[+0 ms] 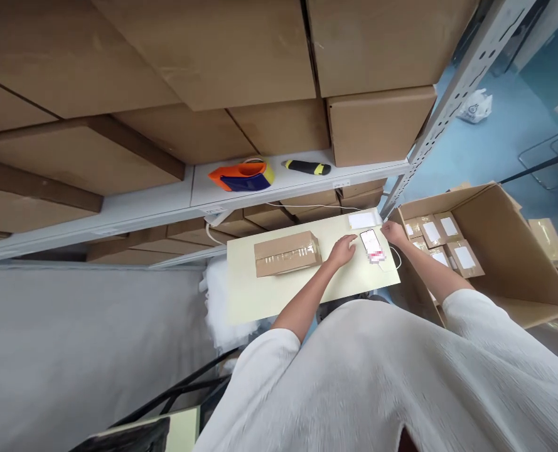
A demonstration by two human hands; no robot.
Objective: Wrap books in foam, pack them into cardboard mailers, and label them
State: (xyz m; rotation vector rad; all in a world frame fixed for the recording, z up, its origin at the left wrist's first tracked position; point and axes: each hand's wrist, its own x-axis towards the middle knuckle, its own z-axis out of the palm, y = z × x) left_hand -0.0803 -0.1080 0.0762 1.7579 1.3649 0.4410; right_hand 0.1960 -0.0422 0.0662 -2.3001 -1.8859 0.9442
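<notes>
A taped cardboard box (287, 254) lies on the pale yellow table. Just right of it is my left hand (343, 252), fingers loosely stretched toward the phone and apparently holding nothing. The phone (369, 241), its screen lit, rests between my two hands with a white cable (398, 258) near it. My right hand (393, 233) is closed at the table's right end, beside a stack of white labels (362, 220). Whatever its fingers may hold is too small to make out.
Above the table (255, 301), a shelf carries large cartons, an orange and blue tape dispenser (243, 176) and a utility knife (307, 167). An open carton (518, 251) with several small labelled boxes (464, 257) stands right. White packing material (219, 301) hangs left.
</notes>
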